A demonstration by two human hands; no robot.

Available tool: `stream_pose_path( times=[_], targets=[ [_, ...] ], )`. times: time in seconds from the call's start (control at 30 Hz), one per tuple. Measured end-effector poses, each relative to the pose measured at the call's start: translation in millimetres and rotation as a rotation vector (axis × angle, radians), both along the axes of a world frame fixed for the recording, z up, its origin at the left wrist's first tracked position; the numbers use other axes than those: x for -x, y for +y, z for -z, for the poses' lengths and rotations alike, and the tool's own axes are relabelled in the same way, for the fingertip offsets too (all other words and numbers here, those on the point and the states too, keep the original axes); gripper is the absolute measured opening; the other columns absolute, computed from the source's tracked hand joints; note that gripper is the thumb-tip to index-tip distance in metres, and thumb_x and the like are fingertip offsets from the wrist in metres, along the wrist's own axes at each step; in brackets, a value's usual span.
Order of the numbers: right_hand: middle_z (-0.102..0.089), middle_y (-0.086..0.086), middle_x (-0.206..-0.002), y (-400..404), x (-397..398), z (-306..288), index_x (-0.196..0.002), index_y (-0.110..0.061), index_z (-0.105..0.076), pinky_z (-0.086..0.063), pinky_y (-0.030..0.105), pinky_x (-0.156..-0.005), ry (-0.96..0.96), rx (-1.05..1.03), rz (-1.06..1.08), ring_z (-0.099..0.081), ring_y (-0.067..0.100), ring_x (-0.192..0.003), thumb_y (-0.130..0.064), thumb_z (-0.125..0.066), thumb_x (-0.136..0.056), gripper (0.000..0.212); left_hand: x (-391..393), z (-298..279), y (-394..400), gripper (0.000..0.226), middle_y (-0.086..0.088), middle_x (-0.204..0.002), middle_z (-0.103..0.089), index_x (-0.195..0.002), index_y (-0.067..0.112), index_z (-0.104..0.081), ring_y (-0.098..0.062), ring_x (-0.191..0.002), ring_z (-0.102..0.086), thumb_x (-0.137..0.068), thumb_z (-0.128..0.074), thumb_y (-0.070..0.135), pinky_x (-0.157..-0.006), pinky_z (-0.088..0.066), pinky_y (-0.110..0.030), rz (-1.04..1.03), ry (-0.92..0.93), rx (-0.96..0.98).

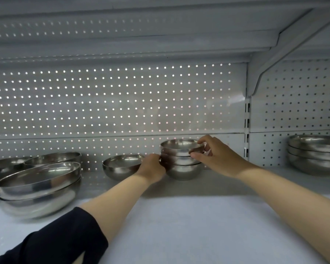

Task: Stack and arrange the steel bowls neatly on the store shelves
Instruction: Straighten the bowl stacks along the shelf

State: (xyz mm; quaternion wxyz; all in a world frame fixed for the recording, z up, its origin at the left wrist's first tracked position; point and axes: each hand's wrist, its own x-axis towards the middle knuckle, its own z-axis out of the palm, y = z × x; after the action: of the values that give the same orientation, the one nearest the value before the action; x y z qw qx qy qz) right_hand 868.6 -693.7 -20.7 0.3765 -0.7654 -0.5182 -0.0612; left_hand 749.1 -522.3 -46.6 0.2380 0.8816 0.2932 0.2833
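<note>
A stack of three small steel bowls (181,159) stands at the back of the white shelf (179,225), near the pegboard wall. My left hand (152,166) grips the stack's left side, fingers curled round the lower bowls. My right hand (211,153) pinches the rim of the top bowl (179,144) from the right, thumb in front and fingers over the far edge. A single small steel bowl (120,165) sits just left of my left hand.
Larger steel bowls (38,185) are stacked at the left, with more bowls (51,158) behind them. Another stack of large bowls (314,155) stands in the right bay, past the slotted upright (247,130). An upper shelf with its bracket (286,50) hangs overhead.
</note>
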Motion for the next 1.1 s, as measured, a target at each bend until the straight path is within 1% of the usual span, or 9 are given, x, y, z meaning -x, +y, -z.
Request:
stream_pose_path(
  times=[0.1, 0.2, 0.4, 0.5, 0.63, 0.7, 0.83, 1.0, 1.1],
  targets=[
    [-0.048, -0.023, -0.098, -0.1, -0.8, 3.0, -0.135, -0.028, -0.030, -0.035, 0.013, -0.065, 0.136, 0.034, -0.027, -0.051, -0.007, -0.083, -0.047, -0.073, -0.074, 0.077, -2.3, 2.3, 1.7, 0.017, -0.005, -0.076, -0.055, -0.078, 0.006, -0.059, -0.022, -0.079, -0.050, -0.081, -0.043, -0.002, -0.060, -0.036, -0.022, -0.001, 0.014, 0.058],
    [-0.057, -0.025, -0.094, 2.7, -4.4, 11.8, -0.142, -0.027, -0.021, -0.038, 0.009, -0.067, 0.277, 0.030, -0.060, -0.055, -0.008, -0.086, -0.035, -0.082, -0.068, 0.097, -4.9, 5.0, 4.3, 0.018, 0.000, -0.065, -0.049, -0.067, 0.009, -0.052, -0.020, -0.073, -0.048, -0.082, -0.045, 0.002, -0.049, -0.031, -0.018, -0.003, 0.004, 0.080],
    [-0.057, -0.020, -0.084, -3.8, -5.9, 7.8, -0.142, -0.022, -0.025, -0.040, 0.003, -0.055, 0.337, -0.025, -0.076, -0.061, -0.010, -0.067, -0.019, -0.085, -0.066, 0.097, -6.6, 4.7, -2.1, 0.030, 0.000, -0.054, -0.045, -0.052, 0.011, -0.047, -0.013, -0.054, -0.039, -0.080, -0.048, 0.000, -0.049, -0.032, -0.022, -0.029, -0.046, 0.067],
    [-0.058, -0.018, -0.082, -16.2, -10.5, -9.1, -0.140, -0.019, -0.030, -0.039, 0.002, -0.051, 0.324, -0.048, -0.084, -0.060, -0.013, -0.062, -0.016, -0.085, -0.065, 0.093, -14.3, -7.8, -13.2, 0.017, -0.005, -0.067, -0.054, -0.065, 0.011, -0.056, -0.023, -0.069, -0.050, -0.081, -0.055, 0.004, -0.067, -0.044, -0.028, -0.024, -0.036, 0.052],
    [-0.058, -0.016, -0.097, -52.1, -30.7, -32.5, -0.139, -0.029, -0.031, -0.040, 0.010, -0.060, 0.254, -0.044, -0.040, -0.057, -0.004, -0.086, -0.027, -0.086, -0.062, 0.094, -39.7, -25.4, -46.4, 0.038, -0.003, -0.050, -0.039, -0.046, 0.013, -0.044, -0.024, -0.061, -0.040, -0.083, -0.051, 0.011, -0.064, -0.033, -0.025, -0.044, -0.096, 0.018],
    [-0.059, -0.015, -0.098, -76.5, -47.4, -37.0, -0.139, -0.031, -0.031, -0.039, 0.010, -0.062, 0.253, -0.032, -0.010, -0.056, -0.004, -0.087, -0.028, -0.086, -0.063, 0.094, -56.0, -31.5, -69.5, 0.031, -0.006, -0.057, -0.047, -0.053, 0.011, -0.049, -0.025, -0.066, -0.042, -0.084, -0.053, 0.013, -0.066, -0.039, -0.027, 0.046, -0.101, 0.050],
    [-0.062, -0.007, -0.099, -121.7, -82.4, -33.2, -0.138, -0.032, -0.032, -0.040, 0.018, -0.065, 0.300, -0.032, 0.076, -0.058, 0.004, -0.089, -0.026, -0.087, -0.061, 0.095, -93.3, -32.9, -114.0, 0.003, -0.011, -0.085, -0.056, -0.082, 0.010, -0.056, -0.024, -0.079, -0.051, -0.084, -0.058, 0.010, -0.085, -0.051, -0.037, 0.251, -0.095, 0.181],
    [-0.061, 0.001, -0.118, -150.5, -113.6, -11.7, -0.140, -0.028, -0.031, -0.043, 0.037, -0.099, 0.339, -0.019, 0.158, -0.058, 0.019, -0.107, -0.028, -0.090, -0.053, 0.105, -133.2, -20.5, -149.2, 0.010, -0.010, -0.087, -0.050, -0.078, 0.010, -0.049, -0.022, -0.079, -0.046, -0.084, -0.053, 0.002, -0.072, -0.041, -0.026, 0.223, -0.028, 0.222],
    [-0.061, 0.001, -0.121, -150.6, -121.2, -2.7, -0.142, -0.024, -0.029, -0.042, 0.040, -0.103, 0.375, -0.022, 0.150, -0.058, 0.021, -0.109, -0.026, -0.091, -0.051, 0.110, -143.0, -15.0, -150.6, 0.027, -0.011, -0.087, -0.050, -0.063, 0.016, -0.041, -0.022, -0.081, -0.047, -0.084, -0.051, 0.002, -0.076, -0.045, -0.029, 0.170, 0.000, 0.248]
  ],
)
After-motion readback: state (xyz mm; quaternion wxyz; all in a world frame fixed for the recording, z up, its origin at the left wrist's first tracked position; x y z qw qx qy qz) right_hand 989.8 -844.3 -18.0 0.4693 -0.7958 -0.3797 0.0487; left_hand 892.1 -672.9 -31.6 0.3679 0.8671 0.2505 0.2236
